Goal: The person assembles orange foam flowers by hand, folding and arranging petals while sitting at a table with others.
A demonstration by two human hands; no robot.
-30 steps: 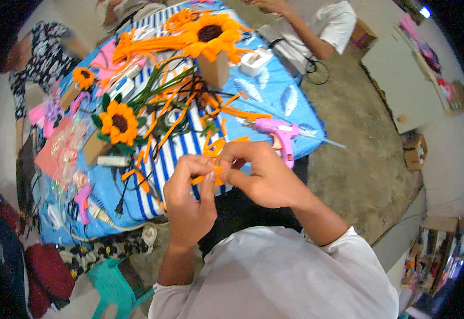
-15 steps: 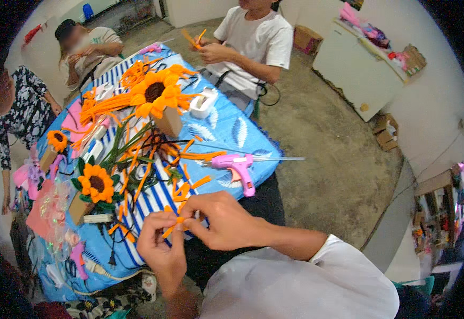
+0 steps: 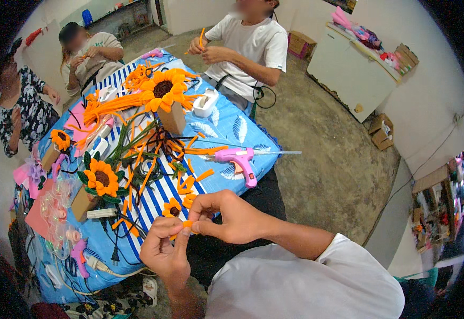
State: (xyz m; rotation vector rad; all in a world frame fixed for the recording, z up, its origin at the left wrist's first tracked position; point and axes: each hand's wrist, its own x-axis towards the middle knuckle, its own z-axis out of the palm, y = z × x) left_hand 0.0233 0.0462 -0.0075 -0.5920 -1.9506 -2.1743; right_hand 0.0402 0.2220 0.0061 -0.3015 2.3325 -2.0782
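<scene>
My left hand [image 3: 164,250] and my right hand [image 3: 231,217] meet at the table's near edge. Both pinch a short orange pipe-cleaner piece [image 3: 187,225] between their fingertips, which partly cover it. Just beyond my fingers lies a small orange flower with a dark brown centre [image 3: 172,208]. Loose orange pipe-cleaner petals [image 3: 187,185] are scattered past my right hand. A pink glue gun [image 3: 241,159] rests on its side on the blue cloth, a clear glue stick sticking out of its back.
A large sunflower [image 3: 163,89] and a smaller one [image 3: 102,179] stand by cardboard blocks. Orange strands [image 3: 112,110] and green stems fill the middle. Cables and another pink glue gun [image 3: 80,258] lie at left. Three people sit around the table; one in white [image 3: 242,50] holds an orange strand.
My view has shifted slightly. My fingers still pinch the orange piece, now turned more sideways, and the small flower beyond them has come into sight. The person at far left has raised a hand.
</scene>
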